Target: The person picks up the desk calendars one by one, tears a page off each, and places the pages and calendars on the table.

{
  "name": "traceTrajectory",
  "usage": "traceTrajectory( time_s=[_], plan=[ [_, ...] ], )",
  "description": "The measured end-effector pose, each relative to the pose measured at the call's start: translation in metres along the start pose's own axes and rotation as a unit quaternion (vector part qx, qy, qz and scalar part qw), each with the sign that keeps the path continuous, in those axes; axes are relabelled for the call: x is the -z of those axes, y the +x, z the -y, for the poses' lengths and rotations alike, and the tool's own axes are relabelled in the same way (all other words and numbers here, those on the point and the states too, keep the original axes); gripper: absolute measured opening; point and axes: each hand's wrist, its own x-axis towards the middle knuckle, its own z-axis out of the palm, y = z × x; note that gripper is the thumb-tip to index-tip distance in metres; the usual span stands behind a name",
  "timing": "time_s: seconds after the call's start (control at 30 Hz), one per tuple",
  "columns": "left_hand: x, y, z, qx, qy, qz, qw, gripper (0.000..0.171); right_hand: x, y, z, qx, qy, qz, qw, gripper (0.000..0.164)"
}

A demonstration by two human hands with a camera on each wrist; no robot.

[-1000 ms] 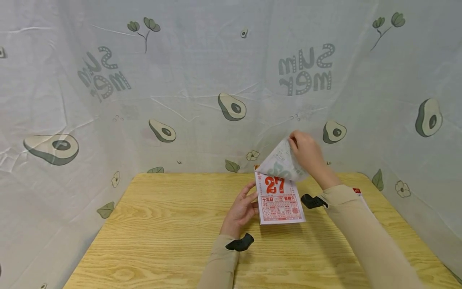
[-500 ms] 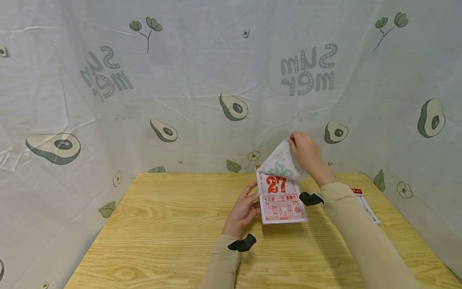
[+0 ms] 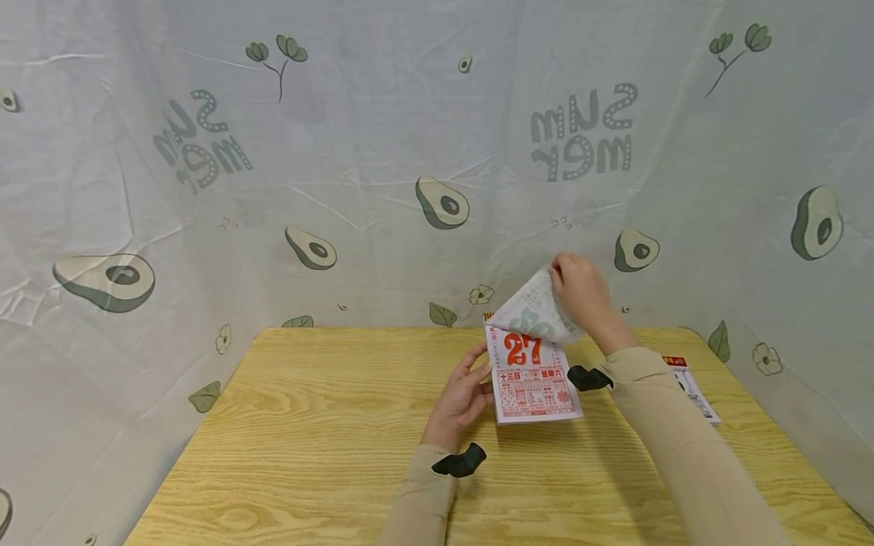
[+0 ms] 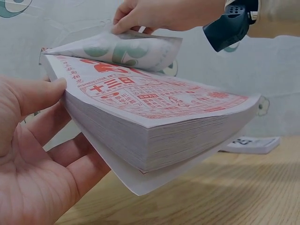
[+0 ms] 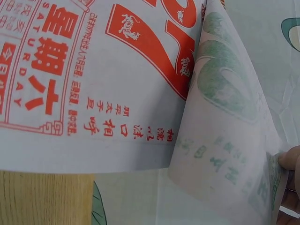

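A thick tear-off calendar with a red 27 on its page is held tilted above the table. My left hand grips it by its left side; in the left wrist view the thumb lies at the page edge and the fingers reach underneath. With fingertips and thumb, my right hand pinches the corner of a thin top sheet, folded up and back toward the upper left. Green print shows on the sheet's raised side. In the right wrist view this sheet still meets the calendar near its top.
Beyond my right forearm lies another paper pad with a red top strip, partly covered by the sleeve in the head view. The wooden table ends at a white curtain printed with avocados.
The right forearm has shifted slightly left, baring more of the pad at the right. My right hand has dipped a little, still pinching the lifted sheet. The left hand's grip looks the same.
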Motion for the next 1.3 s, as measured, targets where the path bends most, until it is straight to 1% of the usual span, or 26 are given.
traceTrajectory(
  time_s=[0.1, 0.47, 0.63, 0.8, 0.87, 1.13, 1.3],
  plan=[
    [-0.0002, 0.0003, 0.0008, 0.001, 0.0, 0.003, 1.0, 0.037, -0.0007, -0.0002, -0.002, 0.003, -0.001, -0.002, 1.0, 0.015],
    [-0.0031, 0.0023, 0.0028, 0.007, 0.0, -0.005, 1.0, 0.036, -0.0025, -0.0005, -0.0055, -0.005, -0.01, 0.001, 1.0, 0.015],
    [-0.0043, 0.0027, 0.0031, 0.007, 0.001, -0.014, 0.9999, 0.037, -0.0036, -0.0017, -0.0068, -0.008, -0.013, 0.0, 1.0, 0.014],
    [-0.004, 0.0025, 0.0034, 0.007, -0.007, -0.036, 0.9993, 0.037, -0.0035, -0.0046, -0.0076, -0.02, -0.014, -0.002, 1.0, 0.013],
    [-0.0033, 0.0025, 0.0032, 0.004, -0.009, -0.04, 0.9991, 0.037, -0.0036, -0.0053, -0.0083, -0.022, -0.016, -0.004, 1.0, 0.013],
    [-0.0041, 0.0007, 0.0027, -0.004, -0.008, -0.029, 0.9995, 0.035, -0.0031, -0.0065, -0.0099, -0.025, -0.019, -0.009, 0.999, 0.013],
    [-0.0059, 0.0006, 0.0034, -0.002, -0.003, -0.028, 0.9996, 0.034, -0.0024, -0.0067, -0.0101, -0.033, -0.025, -0.003, 0.999, 0.014]
  ],
)
